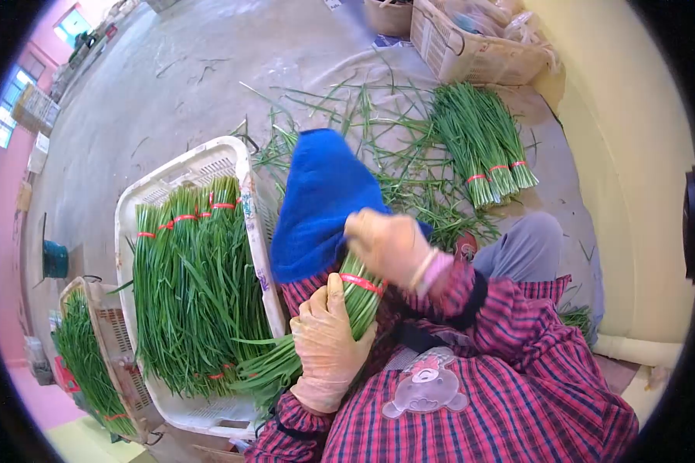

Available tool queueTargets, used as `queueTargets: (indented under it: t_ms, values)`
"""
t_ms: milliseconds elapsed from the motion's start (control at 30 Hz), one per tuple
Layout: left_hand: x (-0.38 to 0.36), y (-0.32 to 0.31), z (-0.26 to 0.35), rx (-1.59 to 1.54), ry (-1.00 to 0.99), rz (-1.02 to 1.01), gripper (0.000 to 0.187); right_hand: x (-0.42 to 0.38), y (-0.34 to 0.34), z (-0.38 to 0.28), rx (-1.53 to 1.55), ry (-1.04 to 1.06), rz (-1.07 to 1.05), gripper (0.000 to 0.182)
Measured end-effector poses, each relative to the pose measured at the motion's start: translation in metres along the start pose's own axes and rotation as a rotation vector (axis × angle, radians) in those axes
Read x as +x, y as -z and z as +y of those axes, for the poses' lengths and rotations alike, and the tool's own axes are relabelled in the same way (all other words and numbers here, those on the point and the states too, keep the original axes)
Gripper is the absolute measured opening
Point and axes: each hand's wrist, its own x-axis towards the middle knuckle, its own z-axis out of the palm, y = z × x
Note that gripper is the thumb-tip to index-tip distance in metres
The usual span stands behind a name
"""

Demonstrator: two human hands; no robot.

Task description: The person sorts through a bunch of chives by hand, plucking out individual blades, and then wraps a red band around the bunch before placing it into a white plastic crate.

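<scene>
Here, at your far left stands a brown basket of green chives, then a white plastic crate full of tied bundles. Your left hand grips a green chive bundle with a red band in your lap; your right hand closes around its top end.

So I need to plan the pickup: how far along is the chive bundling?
Done: tied bundles fill the white crate, and more lie on the floor. In hand: the left hand grips a bunch with a red band while the right hand works at it. Left: loose stalks on the floor.
</scene>
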Motion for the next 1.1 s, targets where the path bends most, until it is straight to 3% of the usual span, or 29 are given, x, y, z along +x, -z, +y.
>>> queueTargets:
  t_ms: [67,133,200,300,400,467,600,733,867,933,1000,1067,1100]
  values:
    - [0.001,0.001,0.002,0.010,-0.015,-0.011,0.093,0.008,-0.003,0.042,-0.082,-0.221,-0.063,0.015]
    - [-0.003,-0.001,-0.005,-0.060,-0.077,0.105,0.092,-0.002,0.004,0.079,-0.153,-0.373,-0.056,0.015]
    - [-0.005,0.001,-0.005,-0.093,-0.065,0.091,0.093,-0.022,0.011,0.096,-0.033,-0.404,0.053,0.014]
    - [-0.006,0.002,-0.002,-0.065,-0.049,0.073,0.098,-0.034,0.023,0.078,0.147,-0.450,0.048,0.017]
    - [-0.004,0.014,-0.006,-0.128,-0.041,0.028,0.104,-0.049,0.014,0.050,0.284,-0.317,-0.020,0.020]
    - [-0.004,0.026,-0.006,-0.115,-0.058,0.011,0.111,-0.050,0.010,0.033,0.444,-0.404,0.020,0.022]
    - [-0.002,0.041,0.002,-0.013,-0.064,0.075,0.121,-0.040,0.029,0.010,0.650,-0.356,0.024,0.022]
    - [0.010,0.029,-0.015,-0.085,0.011,0.077,0.109,-0.043,0.031,0.008,0.708,-0.358,0.109,0.021]
    - [0.019,0.065,-0.034,-0.847,0.199,-0.227,0.077,-0.046,0.051,0.020,1.003,-0.652,0.122,0.015]
    - [0.021,0.082,-0.025,-1.026,0.295,-0.364,0.070,-0.051,0.049,0.014,0.994,-0.585,0.173,0.011]
    - [0.021,0.075,-0.027,-1.071,0.313,-0.444,0.068,-0.053,0.057,-0.012,0.660,-0.106,0.298,0.011]
    - [0.019,0.066,-0.023,-1.162,0.361,-0.583,0.066,-0.057,0.055,-0.033,0.594,0.156,0.246,0.020]
    - [0.018,0.062,-0.016,-1.245,0.357,-0.602,0.065,-0.058,0.059,-0.042,0.461,0.159,0.102,0.019]
